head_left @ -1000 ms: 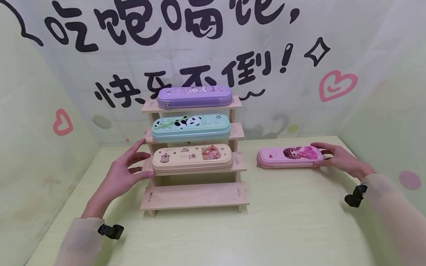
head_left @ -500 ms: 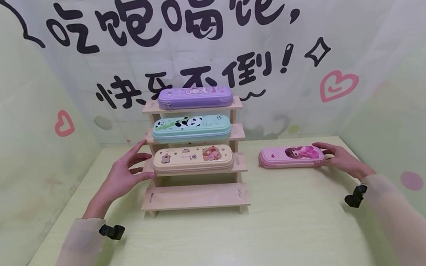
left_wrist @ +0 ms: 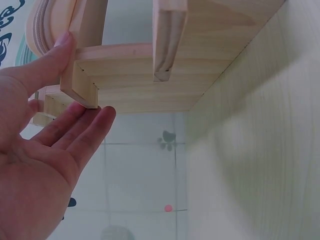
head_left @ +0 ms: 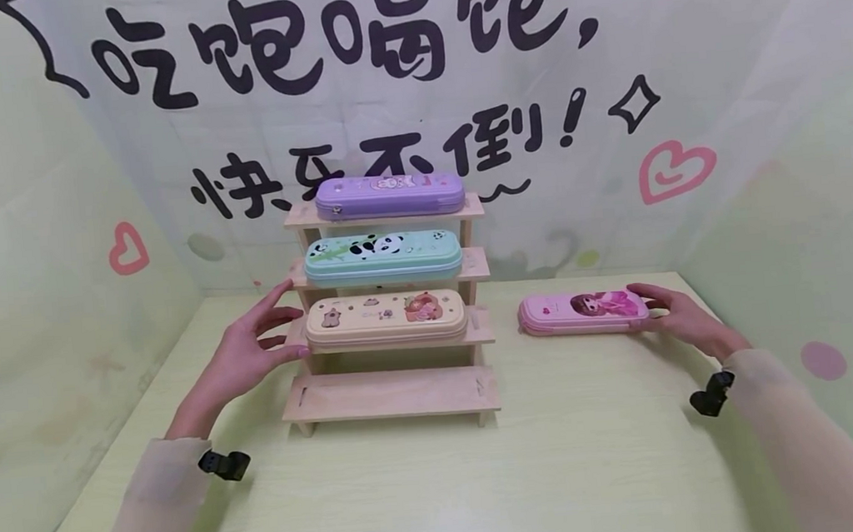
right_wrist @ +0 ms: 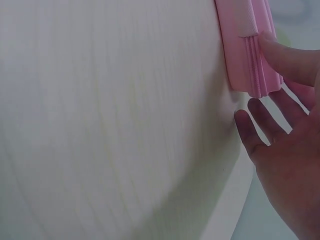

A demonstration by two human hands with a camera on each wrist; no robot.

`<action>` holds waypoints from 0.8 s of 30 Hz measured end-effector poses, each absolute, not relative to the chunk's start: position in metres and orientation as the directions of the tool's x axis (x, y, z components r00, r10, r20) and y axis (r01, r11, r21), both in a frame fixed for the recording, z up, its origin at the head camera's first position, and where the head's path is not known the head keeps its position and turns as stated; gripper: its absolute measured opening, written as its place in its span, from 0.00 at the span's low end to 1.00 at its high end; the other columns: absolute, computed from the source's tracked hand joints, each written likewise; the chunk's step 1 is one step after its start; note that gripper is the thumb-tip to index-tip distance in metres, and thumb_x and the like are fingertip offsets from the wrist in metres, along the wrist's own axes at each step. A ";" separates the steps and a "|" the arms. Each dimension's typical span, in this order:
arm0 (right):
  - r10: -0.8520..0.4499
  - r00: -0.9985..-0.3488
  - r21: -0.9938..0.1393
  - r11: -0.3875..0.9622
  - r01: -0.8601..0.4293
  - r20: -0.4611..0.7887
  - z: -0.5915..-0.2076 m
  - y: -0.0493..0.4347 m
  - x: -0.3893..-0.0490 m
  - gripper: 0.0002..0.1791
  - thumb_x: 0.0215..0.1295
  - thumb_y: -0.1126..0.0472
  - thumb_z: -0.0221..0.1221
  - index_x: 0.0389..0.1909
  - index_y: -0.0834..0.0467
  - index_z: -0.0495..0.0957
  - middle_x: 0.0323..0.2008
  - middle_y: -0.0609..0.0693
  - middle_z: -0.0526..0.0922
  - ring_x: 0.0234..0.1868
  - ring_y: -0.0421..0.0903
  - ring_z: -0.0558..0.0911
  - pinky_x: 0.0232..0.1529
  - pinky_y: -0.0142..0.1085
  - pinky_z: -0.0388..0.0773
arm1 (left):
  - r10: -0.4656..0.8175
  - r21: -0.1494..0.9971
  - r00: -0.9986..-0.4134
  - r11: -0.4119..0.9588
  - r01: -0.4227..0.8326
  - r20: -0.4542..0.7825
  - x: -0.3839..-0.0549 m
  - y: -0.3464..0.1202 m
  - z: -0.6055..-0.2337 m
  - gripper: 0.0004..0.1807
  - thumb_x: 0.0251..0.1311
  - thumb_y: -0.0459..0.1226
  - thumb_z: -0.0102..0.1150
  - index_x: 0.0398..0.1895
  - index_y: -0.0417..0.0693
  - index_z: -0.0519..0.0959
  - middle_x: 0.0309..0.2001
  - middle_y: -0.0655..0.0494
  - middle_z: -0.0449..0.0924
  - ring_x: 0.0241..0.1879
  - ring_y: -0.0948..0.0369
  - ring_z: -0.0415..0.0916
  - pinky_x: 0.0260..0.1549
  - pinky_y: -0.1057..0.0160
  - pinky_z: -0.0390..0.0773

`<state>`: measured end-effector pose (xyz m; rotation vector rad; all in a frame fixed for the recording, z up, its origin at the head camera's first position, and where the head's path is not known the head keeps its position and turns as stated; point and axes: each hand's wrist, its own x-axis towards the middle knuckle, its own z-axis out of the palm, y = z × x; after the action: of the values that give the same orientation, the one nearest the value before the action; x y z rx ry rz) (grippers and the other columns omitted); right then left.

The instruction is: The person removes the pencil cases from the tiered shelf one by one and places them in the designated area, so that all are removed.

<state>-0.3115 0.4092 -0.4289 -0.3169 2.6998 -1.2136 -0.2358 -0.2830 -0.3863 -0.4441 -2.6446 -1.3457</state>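
Note:
In the head view, a four-step wooden display rack (head_left: 391, 392) stands left of middle. My left hand (head_left: 242, 360) holds its left end, thumb at the front edge of the step that bears a cream pencil case (head_left: 371, 320). The left wrist view has the fingers curving behind that wooden step (left_wrist: 80, 85). At the right, a pink pencil case (head_left: 550, 313) with a doll picture lies on the table. My right hand (head_left: 690, 329) pinches its right end between thumb and forefinger; the other fingers spread below its end (right_wrist: 255, 65) in the right wrist view.
A mint panda pencil case (head_left: 411, 255) sits one step above the cream one, and a purple pencil case (head_left: 391, 198) is on the top step. The bottom step is bare wood. Printed cloth walls (head_left: 766, 189) stand behind and beside the pale table (head_left: 562, 456).
Hands, rack and pencil cases keep their places over the last second. Only a slight shift of the head view shows, plus a tiny rightward shift of the pink case early on.

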 end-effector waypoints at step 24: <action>-0.338 -0.890 -0.592 0.665 -0.456 0.306 -0.389 0.333 -0.236 0.36 0.65 0.63 0.74 0.73 0.60 0.74 0.63 0.61 0.81 0.56 0.58 0.80 0.53 0.42 0.80 | 0.222 0.756 -0.936 0.552 0.351 0.272 -0.237 -0.285 -0.388 0.59 0.58 0.37 0.81 0.86 0.70 0.53 0.66 0.41 0.77 0.67 0.40 0.73 0.63 0.44 0.77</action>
<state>-0.2363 0.3334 -0.3890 -0.7260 3.0194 -1.1509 -0.2370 -0.2851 -0.3876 -0.4903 -2.6382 -1.3347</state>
